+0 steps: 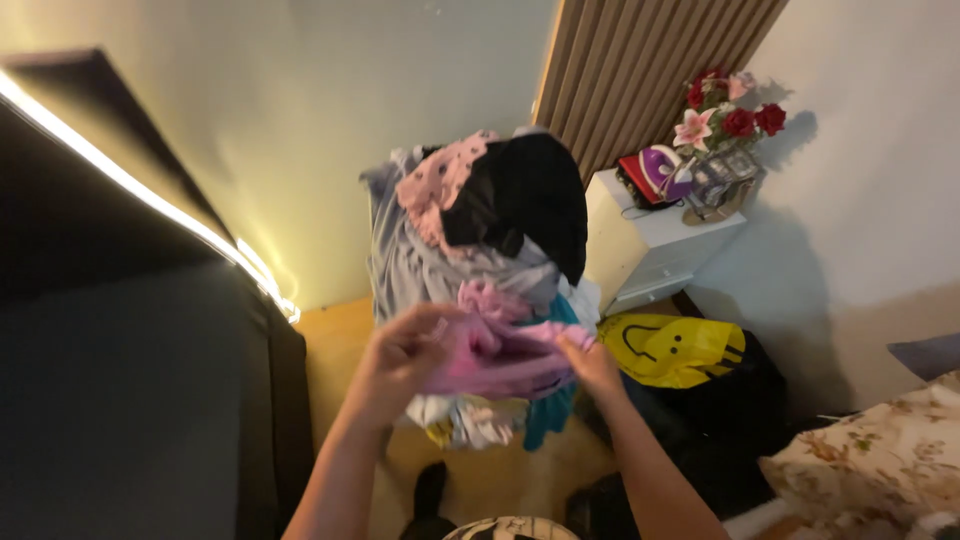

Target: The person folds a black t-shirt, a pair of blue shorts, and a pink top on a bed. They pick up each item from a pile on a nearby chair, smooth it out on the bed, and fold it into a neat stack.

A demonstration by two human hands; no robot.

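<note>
A tall heap of clothes (480, 240) fills the middle of the head view, with grey, black, teal and pink spotted pieces in it. My left hand (395, 365) and my right hand (592, 362) both grip a pink garment (500, 358) at the front of the heap, one hand at each end. The cloth is bunched between them. What carries the heap is hidden behind the clothes.
A white bedside cabinet (650, 245) at the right carries an iron (655, 172) and a vase of flowers (725, 120). Below it lies a yellow bag (670, 348) on dark things. A dark headboard with a light strip (130, 180) is at the left, floral bedding (880, 460) at the lower right.
</note>
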